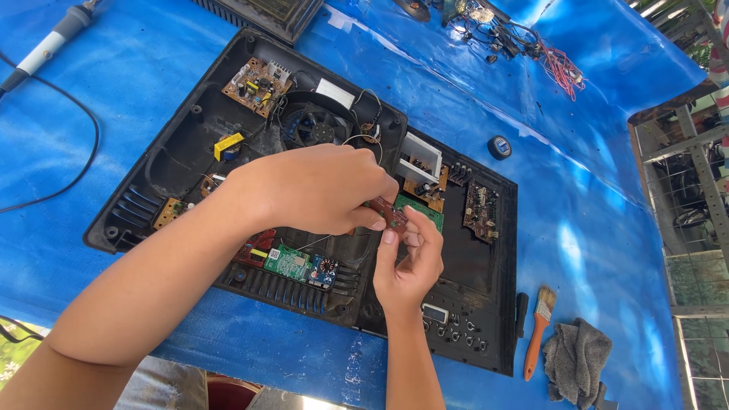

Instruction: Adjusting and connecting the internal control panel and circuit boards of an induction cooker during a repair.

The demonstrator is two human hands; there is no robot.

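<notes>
Blue tarp (152, 114), open black casing (486, 266), outdoor workbench

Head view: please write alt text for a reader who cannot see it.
Two bare hands, left hand and right hand, pinch a small reddish circuit board over an opened black appliance case holding a fan. A paintbrush and grey rag lie nearby on a blue tarp.

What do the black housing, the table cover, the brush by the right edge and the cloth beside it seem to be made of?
Black housing: matte moulded plastic, judging by its ribs and vent slots. Table cover: glossy blue sheeting, probably plastic tarpaulin, creased and glaring in the sun. Brush: orange handle, painted wood or plastic, with pale bristles. Cloth: grey soft fabric, crumpled. Both hands hold a small brown circuit board, likely resin laminate.
</notes>
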